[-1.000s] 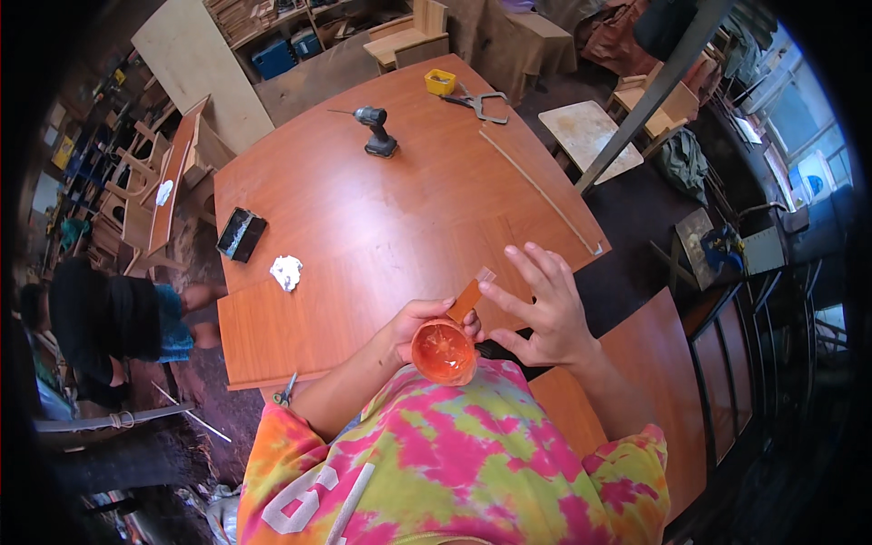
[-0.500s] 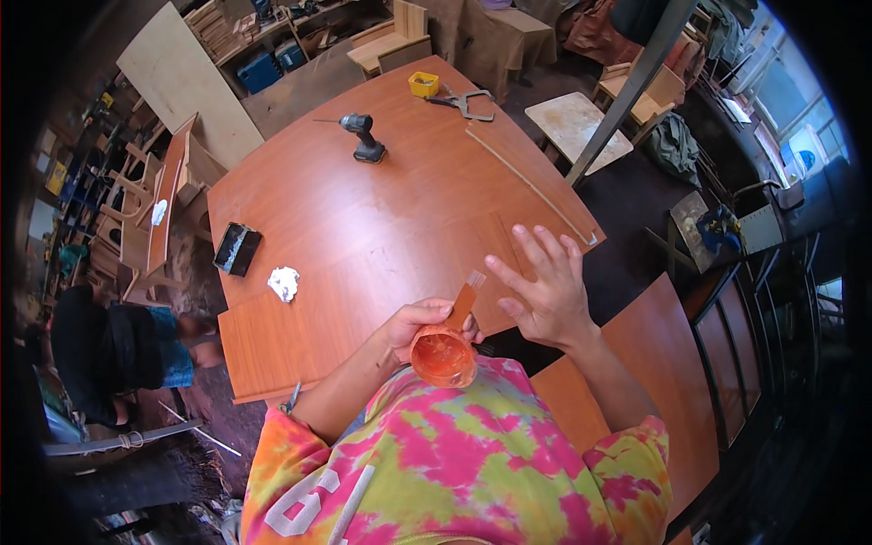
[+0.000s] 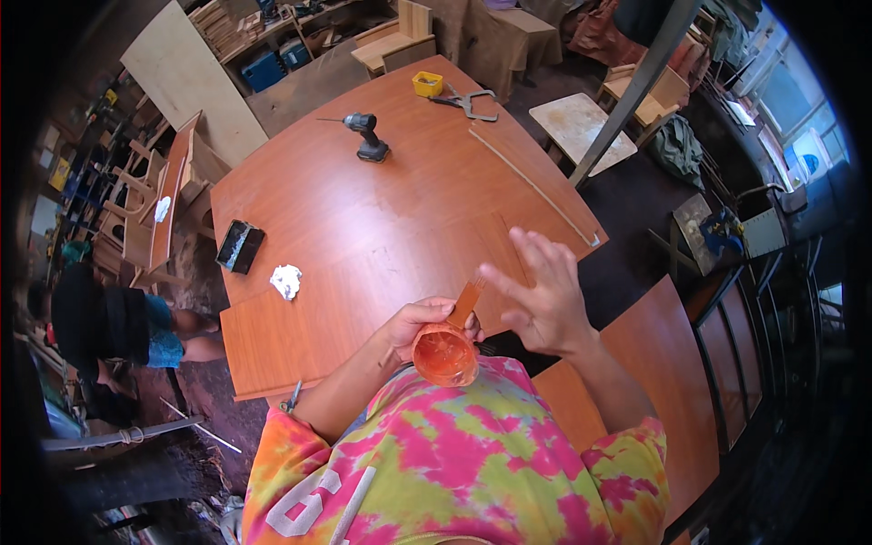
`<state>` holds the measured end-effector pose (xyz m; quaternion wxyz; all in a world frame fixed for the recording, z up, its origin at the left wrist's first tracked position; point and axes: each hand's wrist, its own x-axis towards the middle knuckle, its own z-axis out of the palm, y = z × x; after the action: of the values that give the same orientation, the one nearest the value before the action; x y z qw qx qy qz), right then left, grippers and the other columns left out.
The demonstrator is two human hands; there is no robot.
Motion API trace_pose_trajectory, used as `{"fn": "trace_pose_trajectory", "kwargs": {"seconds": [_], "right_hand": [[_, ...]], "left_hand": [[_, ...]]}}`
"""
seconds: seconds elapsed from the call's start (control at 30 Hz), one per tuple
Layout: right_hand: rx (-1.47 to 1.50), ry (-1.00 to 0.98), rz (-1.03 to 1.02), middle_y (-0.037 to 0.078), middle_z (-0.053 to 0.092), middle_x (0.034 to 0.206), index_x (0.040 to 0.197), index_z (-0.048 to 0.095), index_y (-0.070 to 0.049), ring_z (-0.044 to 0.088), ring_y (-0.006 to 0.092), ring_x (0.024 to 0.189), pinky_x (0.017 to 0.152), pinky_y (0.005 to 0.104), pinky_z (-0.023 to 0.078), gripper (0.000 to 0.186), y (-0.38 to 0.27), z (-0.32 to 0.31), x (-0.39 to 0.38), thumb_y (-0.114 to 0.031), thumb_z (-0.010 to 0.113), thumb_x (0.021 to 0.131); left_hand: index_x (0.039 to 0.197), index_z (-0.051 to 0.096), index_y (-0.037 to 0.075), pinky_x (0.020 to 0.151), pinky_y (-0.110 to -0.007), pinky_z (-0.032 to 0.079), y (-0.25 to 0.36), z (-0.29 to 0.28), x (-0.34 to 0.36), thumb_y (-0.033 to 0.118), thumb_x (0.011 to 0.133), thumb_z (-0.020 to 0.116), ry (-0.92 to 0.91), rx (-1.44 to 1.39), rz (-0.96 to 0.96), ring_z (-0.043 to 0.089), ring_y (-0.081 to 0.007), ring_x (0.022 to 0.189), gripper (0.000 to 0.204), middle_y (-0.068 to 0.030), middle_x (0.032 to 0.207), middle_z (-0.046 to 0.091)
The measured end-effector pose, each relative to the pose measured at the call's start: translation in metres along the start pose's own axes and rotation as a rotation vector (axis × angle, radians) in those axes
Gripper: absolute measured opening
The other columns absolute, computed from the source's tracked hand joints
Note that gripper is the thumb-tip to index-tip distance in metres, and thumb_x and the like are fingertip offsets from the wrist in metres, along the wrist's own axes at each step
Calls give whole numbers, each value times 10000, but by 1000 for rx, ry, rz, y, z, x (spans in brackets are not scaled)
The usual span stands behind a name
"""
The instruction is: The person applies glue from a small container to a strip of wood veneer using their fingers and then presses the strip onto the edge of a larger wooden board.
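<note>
Orange cup: the orange cup [image 3: 444,355] sits in the left hand [image 3: 420,325], held close in front of the person's chest, just over the near edge of the table [image 3: 363,227]; its open mouth faces up toward the head.
Brush: a small brush [image 3: 466,302] with an orange-brown handle and pale bristles stands up out of the cup's far rim, leaning slightly away from the person.
Left hand: curled round the cup from its left side, fingers wrapped about the wall, thumb toward the brush; forearm comes in bent from the lower left.
Right hand: the right hand [image 3: 545,304] hovers just to the right of the brush, apart from it, wide open with fingers spread and pointing up and left, holding nothing; palm turned toward the cup.
Table: a crumpled white rag [image 3: 287,281] and a black box [image 3: 241,246] lie to the left; farther off stand a cordless drill [image 3: 367,138], a yellow tub [image 3: 427,84] and a clamp [image 3: 468,102].
Nearby: another person [image 3: 109,327] crouches by the table's left side.
</note>
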<state>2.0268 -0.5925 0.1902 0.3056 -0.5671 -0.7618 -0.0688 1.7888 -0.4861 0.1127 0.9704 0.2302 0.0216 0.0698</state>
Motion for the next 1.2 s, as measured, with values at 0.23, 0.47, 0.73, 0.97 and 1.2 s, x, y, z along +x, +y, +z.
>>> {"fn": "trace_pose_trajectory", "kwargs": {"seconds": [0.23, 0.47, 0.73, 0.97, 1.2], "right_hand": [[-4, -20, -108, 169, 470, 1584, 1295, 761, -267, 450, 361, 1407, 1081, 545, 346, 663, -7, 8, -3, -693, 313, 1057], [-115, -14, -40, 164, 455, 1600, 1324, 744, -282, 433, 353, 1424, 1104, 542, 312, 663, 12, 9, -3, -675, 274, 1071], [59, -5, -109, 178, 450, 1600, 1304, 758, -266, 449, 361, 1412, 1093, 552, 336, 701, -19, 4, -9, -717, 284, 1050], [49, -4, -87, 162, 472, 1589, 1281, 770, -276, 454, 339, 1410, 1107, 538, 321, 686, -17, 6, -7, -714, 294, 1050], [-102, 37, -118, 142, 492, 1581, 1279, 769, -291, 434, 303, 1431, 1126, 517, 291, 663, 3, 11, -6, -694, 289, 1060]], "left_hand": [[1111, 672, -43, 1015, -452, 548, 2, 2, 1, 320, 1003, 655, -16, -4, -26, 655, -347, 1184, 379, -176, 1053, 700], [1102, 663, -42, 1027, -449, 535, -1, -3, -1, 323, 1004, 653, -55, 42, -13, 648, -342, 1194, 378, -168, 1052, 691], [1091, 659, -40, 1020, -447, 536, 3, 1, -2, 337, 1011, 642, -20, -26, 9, 632, -325, 1194, 386, -165, 1045, 690], [1093, 667, -47, 1023, -449, 535, 4, 0, -1, 339, 1002, 662, -24, -20, -14, 641, -334, 1193, 397, -167, 1029, 696], [1101, 674, -44, 1024, -448, 530, 7, 7, 1, 348, 992, 680, -69, 36, -31, 647, -344, 1192, 407, -164, 1034, 689]]}}
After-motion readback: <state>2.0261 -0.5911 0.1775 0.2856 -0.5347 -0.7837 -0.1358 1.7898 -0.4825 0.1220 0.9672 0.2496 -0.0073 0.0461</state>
